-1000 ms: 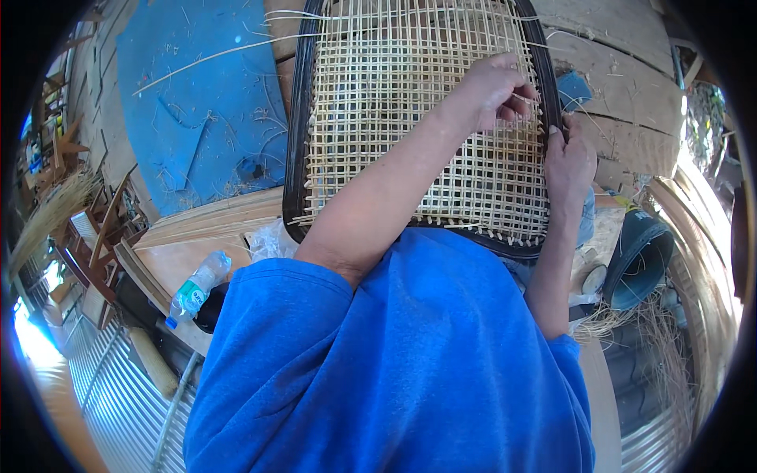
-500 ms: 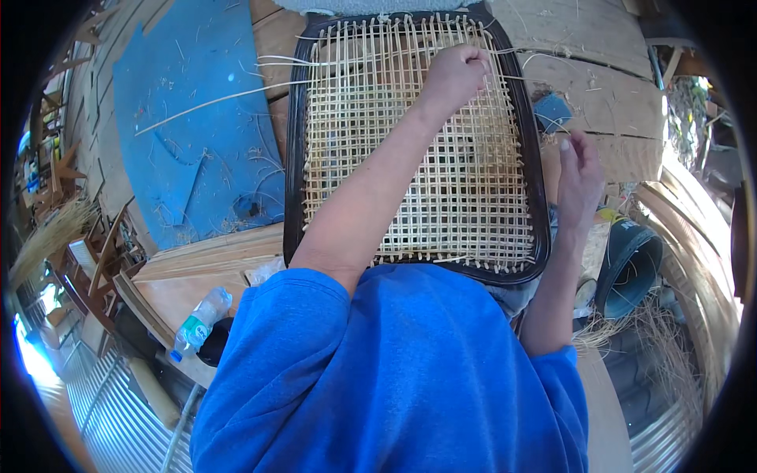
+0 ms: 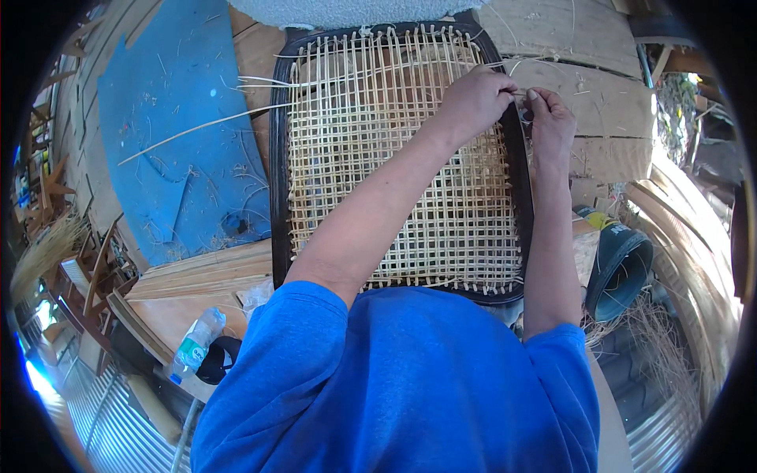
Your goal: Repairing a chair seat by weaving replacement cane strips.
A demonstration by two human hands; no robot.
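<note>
A woven cane panel point(image 3: 410, 197) fills a dark frame point(image 3: 279, 181) in front of me. Its weave is open squares, and toward the far end the upright strands run with fewer cross strands. My left hand point(image 3: 475, 101) reaches across to the frame's right edge, thumb and fingers pinched on a thin cane strand. Just outside that edge my right hand point(image 3: 550, 120) pinches the strand too, its fingertips close to the left ones. Loose cane strands point(image 3: 201, 126) stick out past the frame's left side.
A blue sheet point(image 3: 181, 134) strewn with cane scraps lies on the planks at left. Stacked boards point(image 3: 201, 276) and a plastic bottle point(image 3: 197, 344) are at lower left. A dark green bucket point(image 3: 621, 272) stands at right, near loose fibres point(image 3: 662, 339). Pale blue cloth point(image 3: 355, 11) borders the far end.
My left hand has moved right and slightly down to the frame's edge. My right hand has risen and come inward, so both hands now meet at the strand.
</note>
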